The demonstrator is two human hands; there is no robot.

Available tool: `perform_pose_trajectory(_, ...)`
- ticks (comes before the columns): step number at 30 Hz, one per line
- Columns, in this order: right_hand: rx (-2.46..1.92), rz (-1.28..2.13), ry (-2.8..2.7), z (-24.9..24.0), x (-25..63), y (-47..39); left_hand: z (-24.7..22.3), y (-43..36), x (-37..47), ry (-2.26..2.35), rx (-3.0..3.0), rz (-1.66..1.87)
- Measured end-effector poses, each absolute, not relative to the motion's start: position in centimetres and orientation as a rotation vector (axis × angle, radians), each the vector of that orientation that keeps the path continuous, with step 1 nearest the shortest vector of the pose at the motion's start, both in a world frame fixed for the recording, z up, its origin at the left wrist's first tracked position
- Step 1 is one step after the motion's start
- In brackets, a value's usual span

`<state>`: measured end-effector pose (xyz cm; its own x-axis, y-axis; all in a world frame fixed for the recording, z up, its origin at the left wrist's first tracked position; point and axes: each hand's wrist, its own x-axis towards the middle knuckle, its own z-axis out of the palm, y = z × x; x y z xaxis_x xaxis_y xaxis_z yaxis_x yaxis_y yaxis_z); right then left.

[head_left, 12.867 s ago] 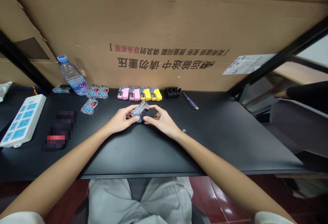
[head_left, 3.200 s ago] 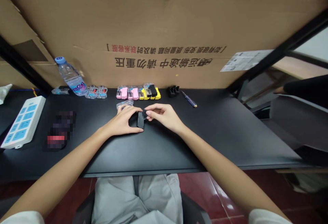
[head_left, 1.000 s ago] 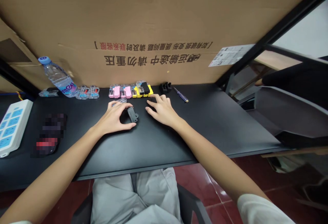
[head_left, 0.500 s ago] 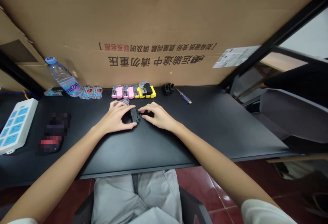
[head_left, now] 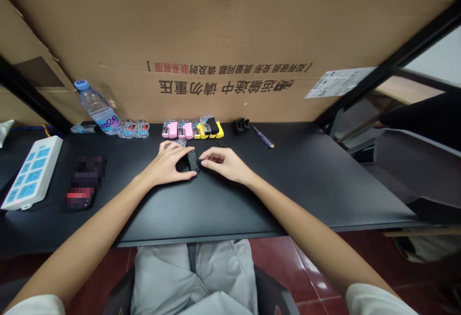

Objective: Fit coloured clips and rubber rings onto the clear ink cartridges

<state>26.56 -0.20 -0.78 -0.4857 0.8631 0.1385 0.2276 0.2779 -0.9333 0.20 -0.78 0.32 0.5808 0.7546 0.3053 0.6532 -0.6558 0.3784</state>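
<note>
My left hand [head_left: 168,163] is closed around a small black plastic housing [head_left: 193,161], with the thumb at its near end and the index finger at its far end. Close against the housing's right side is my right hand [head_left: 225,163], its thumb and fingertips pinched together. Whatever those fingertips hold is too small and too dark to name. Behind my left fingers lies a clear plastic piece [head_left: 182,143], partly covered by them. A tiny black part [head_left: 220,143] rests on the table just beyond my right hand.
Along the cardboard stand a water bottle [head_left: 99,108], clear cases [head_left: 133,129], pink pieces [head_left: 185,130], yellow pieces [head_left: 216,130], black parts [head_left: 241,126] and a screwdriver [head_left: 264,137]. To the left lie a phone [head_left: 85,183] and a white power strip [head_left: 34,173] on the black table [head_left: 306,175].
The view has shifted slightly, moving things rightward. My right fingers have drawn closer together at the housing's edge, and the tiny black part beyond that hand has come into sight.
</note>
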Motion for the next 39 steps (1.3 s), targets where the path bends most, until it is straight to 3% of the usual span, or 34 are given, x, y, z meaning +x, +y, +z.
perform_pose_trajectory(22,-0.933,1.544,-1.611,-1.3,25.2,-0.5,0.4,-1.1,0.5,1.068,2.638,0.735)
perform_pose_trajectory(39,-0.931,1.566,-1.463,0.0,25.8,-0.8,1.2,-1.2,0.2,1.038,2.632,0.797)
